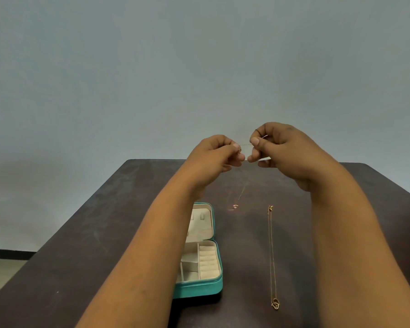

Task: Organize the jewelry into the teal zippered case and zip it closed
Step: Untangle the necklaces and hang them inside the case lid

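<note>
The dark brown wooden table (pixel 104 233) carries the open teal zippered case (pixel 211 287) near its front edge. Above the far edge, the left hand (pixel 213 155) and right hand (pixel 287 150) each pinch a fine gold chain (pixel 245 144), its pendant (pixel 235 206) dangling. A second gold necklace (pixel 271 256) lies right of the case. The thin chain may tangle or slip free if either pinch loosens.
</note>
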